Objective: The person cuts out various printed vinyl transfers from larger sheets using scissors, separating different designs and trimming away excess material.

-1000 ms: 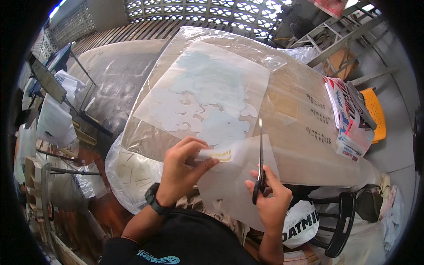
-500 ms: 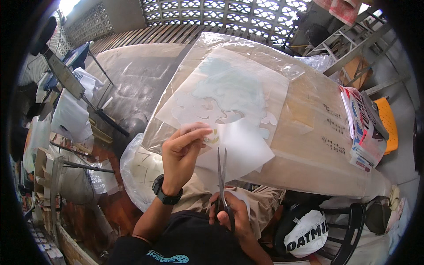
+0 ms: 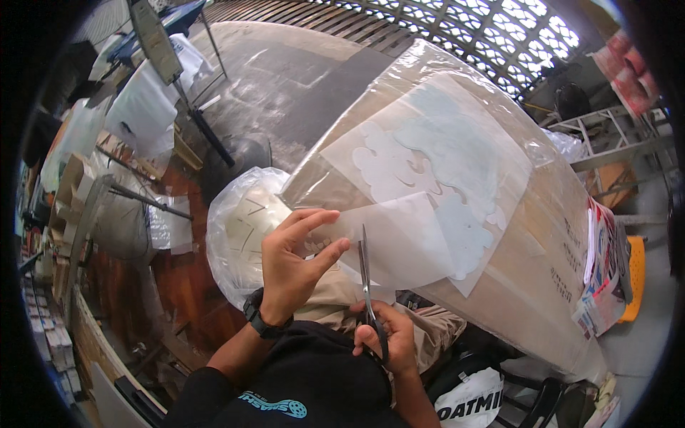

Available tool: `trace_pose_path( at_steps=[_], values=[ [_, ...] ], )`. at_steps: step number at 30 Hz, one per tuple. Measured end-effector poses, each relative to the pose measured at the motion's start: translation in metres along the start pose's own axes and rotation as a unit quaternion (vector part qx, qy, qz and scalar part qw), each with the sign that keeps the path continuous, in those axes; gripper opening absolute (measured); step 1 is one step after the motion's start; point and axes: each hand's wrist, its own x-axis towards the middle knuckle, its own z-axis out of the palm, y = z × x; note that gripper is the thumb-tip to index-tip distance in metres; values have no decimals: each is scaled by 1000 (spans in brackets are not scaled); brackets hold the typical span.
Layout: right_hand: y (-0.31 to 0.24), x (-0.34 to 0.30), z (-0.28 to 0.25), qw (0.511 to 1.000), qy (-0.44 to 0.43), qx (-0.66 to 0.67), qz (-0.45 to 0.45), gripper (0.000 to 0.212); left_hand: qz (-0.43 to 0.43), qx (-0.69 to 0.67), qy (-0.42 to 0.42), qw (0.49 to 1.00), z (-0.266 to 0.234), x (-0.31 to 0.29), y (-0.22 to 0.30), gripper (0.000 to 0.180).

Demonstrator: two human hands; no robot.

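My left hand (image 3: 296, 267), with a black watch on its wrist, is beside the left end of a translucent white sheet (image 3: 407, 242). Thumb and forefinger are spread apart, with small pale shapes (image 3: 317, 246) showing between them. Whether the other fingers touch the sheet is hidden. In my right hand (image 3: 392, 339) are scissors (image 3: 366, 274), their blades pointing up and nearly together in front of the sheet. Beyond it, pale blue and white cut-out shapes (image 3: 457, 157) lie on a larger pale sheet (image 3: 342, 157) on the plastic-covered table (image 3: 539, 278).
A clear plastic bag (image 3: 221, 250) with pale scraps sits left of my knees. Newspapers (image 3: 603, 285) and a yellow plastic item (image 3: 636, 278) are at the right, with a ladder (image 3: 628, 153) farther back. A black chair (image 3: 546, 399) stands at the lower right.
My left thumb and forefinger have come apart from their pinch at the sheet. The scissor blades have drawn together. The view has swung, so the table appears farther right and tilted.
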Motion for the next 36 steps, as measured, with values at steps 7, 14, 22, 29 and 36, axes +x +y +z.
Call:
trace_pose_path(
  at_steps=[7, 14, 22, 29, 36],
  values=[
    [-5, 10, 2, 999, -45, -20, 15, 51, -99, -85, 40, 991, -18, -14, 0, 36],
    [-22, 24, -3, 997, -64, -51, 18, 51, -116, -105, 38, 987, -19, -15, -13, 38],
    [-24, 24, -3, 994, -64, -82, 19, 48, -97, -85, 32, 991, -20, -15, -19, 37],
    [-26, 26, 0, 993, -54, -101, 4, 41, -122, -129, 55, 982, -16, -14, -13, 36],
    [-26, 26, -3, 992, -56, -117, 1, 42, -124, -126, 51, 983, -17, -13, -11, 36]
  ],
)
